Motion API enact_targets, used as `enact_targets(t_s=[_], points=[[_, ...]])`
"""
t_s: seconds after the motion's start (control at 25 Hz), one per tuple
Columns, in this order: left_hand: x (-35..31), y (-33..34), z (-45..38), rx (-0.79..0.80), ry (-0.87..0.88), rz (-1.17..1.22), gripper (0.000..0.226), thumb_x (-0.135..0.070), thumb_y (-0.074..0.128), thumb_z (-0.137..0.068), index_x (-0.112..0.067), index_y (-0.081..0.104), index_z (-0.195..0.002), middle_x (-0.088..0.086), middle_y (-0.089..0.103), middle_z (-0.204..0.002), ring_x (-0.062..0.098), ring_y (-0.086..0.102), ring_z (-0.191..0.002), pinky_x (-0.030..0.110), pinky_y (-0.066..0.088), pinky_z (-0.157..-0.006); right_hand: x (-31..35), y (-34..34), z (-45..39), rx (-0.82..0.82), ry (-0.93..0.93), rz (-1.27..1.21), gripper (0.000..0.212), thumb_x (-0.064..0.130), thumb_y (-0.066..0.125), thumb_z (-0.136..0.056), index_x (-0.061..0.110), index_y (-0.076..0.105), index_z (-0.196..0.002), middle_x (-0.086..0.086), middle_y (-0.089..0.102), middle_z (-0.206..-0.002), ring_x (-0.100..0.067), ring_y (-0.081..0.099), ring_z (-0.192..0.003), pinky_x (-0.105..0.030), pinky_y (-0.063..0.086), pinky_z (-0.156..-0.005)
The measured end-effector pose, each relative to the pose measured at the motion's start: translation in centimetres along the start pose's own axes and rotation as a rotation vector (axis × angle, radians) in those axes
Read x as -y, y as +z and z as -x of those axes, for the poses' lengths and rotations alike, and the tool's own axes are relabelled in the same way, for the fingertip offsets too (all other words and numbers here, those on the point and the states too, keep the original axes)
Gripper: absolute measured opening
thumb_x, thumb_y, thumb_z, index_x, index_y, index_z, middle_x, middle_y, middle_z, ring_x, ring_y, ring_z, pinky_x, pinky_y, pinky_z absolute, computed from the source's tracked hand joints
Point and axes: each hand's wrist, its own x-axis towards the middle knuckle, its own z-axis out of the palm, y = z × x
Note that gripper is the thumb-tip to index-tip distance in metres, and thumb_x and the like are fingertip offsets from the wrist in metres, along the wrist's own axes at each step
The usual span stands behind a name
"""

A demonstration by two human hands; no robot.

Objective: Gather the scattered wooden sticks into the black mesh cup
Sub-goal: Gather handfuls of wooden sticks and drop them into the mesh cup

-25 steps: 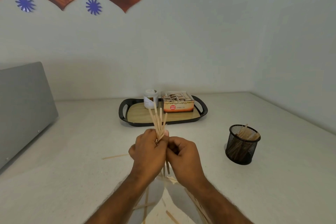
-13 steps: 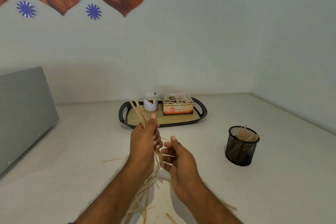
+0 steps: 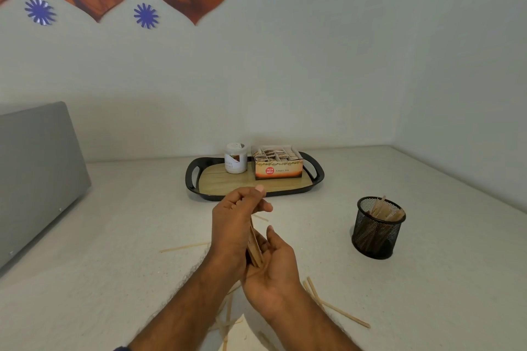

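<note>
Tabletop: I see a pale speckled white tabletop (image 3: 399, 279) running back to the wall and into the far right corner.
Grey panel: a flat grey slab (image 3: 37, 174) stands tilted at the left edge.
Tray: a black oval tray with a light wooden floor (image 3: 196, 188) sits at the far edge, near the middle; on it stand a white round jar (image 3: 236, 162) and, beside that, an orange cardboard box of tea sachets (image 3: 278, 165).
Left hand: my view shows the left hand (image 3: 236, 225) raised above the tabletop, fingers curled, closed around a bundle of thin flat wooden sticks (image 3: 254, 248) that points downward.
Right hand: the right hand (image 3: 273, 271) lies palm up, fingers loosely spread, cupped under the bundle; the lower stick ends touch its palm.
Black mesh cup: the round black wire-mesh cup (image 3: 376, 228) stands upright towards the right edge, well apart from both hands, with sticks leaning inside it.
Loose sticks: one lone wooden stick (image 3: 182, 248) lies left of the hands; a pair of crossed sticks (image 3: 336, 306) lies right of the right wrist; more sticks (image 3: 226, 319) lie at the near edge, partly hidden under the forearms.
</note>
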Motion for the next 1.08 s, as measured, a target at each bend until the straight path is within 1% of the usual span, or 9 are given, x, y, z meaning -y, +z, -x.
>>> enact_targets(t_s=[0.16,0.28,0.44,0.52,0.6,0.68,0.76,0.88,1.08], points=[[-0.4,-0.5,-0.5,-0.141,-0.069,-0.040,0.042,-0.039,0.067,-0.084,-0.012,0.058,-0.054,0.004,0.066,-0.056,0.010,0.065,-0.060,0.024,0.043,-0.059,0.7,0.1,0.2,0.071,-0.039,0.162,0.021,0.019,0.067,-0.081,0.001,0.073,-0.089,-0.017,0.067,-0.076,-0.022,0.060,-0.060,-0.028,0.049,-0.052],[-0.2,-1.4,-0.8,-0.150,-0.114,0.022,0.048,-0.047,0.064,-0.085,-0.011,0.056,-0.053,0.003,0.061,-0.053,0.018,0.061,-0.062,0.031,0.047,-0.065,1.8,0.0,0.5,0.146,-0.093,0.344,0.016,0.001,0.068,-0.079,-0.001,0.076,-0.093,-0.017,0.074,-0.089,-0.019,0.067,-0.062,-0.022,0.057,-0.057],[1.1,-3.3,-1.1,0.070,-0.105,-0.125,0.066,-0.071,0.044,-0.078,-0.012,0.069,-0.092,0.005,0.072,-0.086,0.021,0.067,-0.083,0.039,0.053,-0.084,4.4,-0.1,0.5,0.069,-0.172,0.487,0.015,-0.009,0.064,-0.081,-0.001,0.077,-0.080,-0.017,0.075,-0.081,-0.020,0.071,-0.063,-0.022,0.057,-0.058],[1.9,-5.2,-1.0,0.181,-0.135,-0.354,0.074,-0.079,0.039,-0.069,-0.020,0.065,-0.106,0.005,0.069,-0.106,0.021,0.066,-0.095,0.041,0.053,-0.090,6.7,-0.4,0.7,0.020,-0.226,0.502,0.019,-0.012,0.063,-0.080,-0.001,0.077,-0.071,-0.015,0.074,-0.072,-0.021,0.071,-0.061,-0.021,0.057,-0.055],[2.9,-7.8,-0.8,0.304,-0.079,-0.853,0.081,-0.087,0.047,-0.058,-0.028,0.060,-0.113,-0.003,0.060,-0.121,0.014,0.059,-0.105,0.039,0.052,-0.093,9.6,-0.8,1.2,-0.015,-0.285,0.541,0.020,-0.013,0.062,-0.080,-0.002,0.076,-0.070,-0.014,0.073,-0.069,-0.021,0.071,-0.060,-0.021,0.057,-0.055],[3.8,-9.8,-0.4,0.476,-0.096,-1.348,0.108,-0.096,0.048,-0.042,-0.033,0.049,-0.129,-0.007,0.045,-0.137,0.014,0.044,-0.122,0.038,0.044,-0.102,12.4,-1.0,1.7,-0.060,-0.339,0.595,0.017,-0.013,0.062,-0.081,-0.003,0.074,-0.075,-0.014,0.072,-0.072,-0.021,0.071,-0.064,-0.021,0.057,-0.056],[4.3,-10.7,0.2,0.603,-0.140,-1.591,0.122,-0.099,0.047,-0.035,-0.032,0.039,-0.137,-0.008,0.036,-0.144,0.016,0.034,-0.128,0.037,0.039,-0.104,14.7,-0.9,2.1,-0.099,-0.400,0.631,0.013,-0.013,0.060,-0.083,-0.005,0.070,-0.081,-0.015,0.070,-0.077,-0.023,0.068,-0.071,-0.021,0.059,-0.057],[4.7,-10.7,1.0,0.597,-0.054,-1.612,0.099,-0.085,0.060,-0.054,-0.033,0.040,-0.136,-0.010,0.037,-0.138,0.014,0.034,-0.122,0.034,0.039,-0.099,17.6,-0.6,2.9,-0.167,-0.534,0.727,0.009,-0.014,0.060,-0.083,-0.008,0.067,-0.085,-0.017,0.066,-0.082,-0.026,0.064,-0.073,-0.022,0.061,-0.060],[4.8,-10.4,1.5,0.474,0.026,-1.437,0.050,-0.045,0.071,-0.080,-0.033,0.056,-0.126,-0.010,0.054,-0.115,0.008,0.050,-0.105,0.021,0.040,-0.089,22.5,0.3,5.4,-0.324,-0.789,1.161,0.013,-0.013,0.067,-0.078,-0.009,0.069,-0.090,-0.016,0.065,-0.075,-0.020,0.064,-0.051,-0.018,0.058,-0.054]])
